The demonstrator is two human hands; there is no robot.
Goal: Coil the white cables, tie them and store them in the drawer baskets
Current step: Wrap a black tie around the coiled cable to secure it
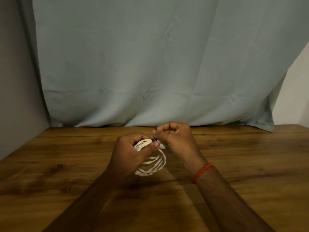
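Note:
A white cable (pixel 156 162) wound into a coil hangs just above the wooden table (pixel 242 156), near its middle. My left hand (pixel 132 153) grips the top of the coil, thumb pressed across the strands. My right hand (pixel 177 136) is just to the right of it and pinches a thin dark tie (pixel 155 131) that sticks up from the top of the coil. The coil's upper left part is hidden by my left hand. No drawer or basket is in view.
A pale blue-grey cloth (pixel 150 64) hangs behind the table down to its far edge. A grey wall (pixel 16 81) stands at the left. A red thread band (pixel 201 172) circles my right wrist.

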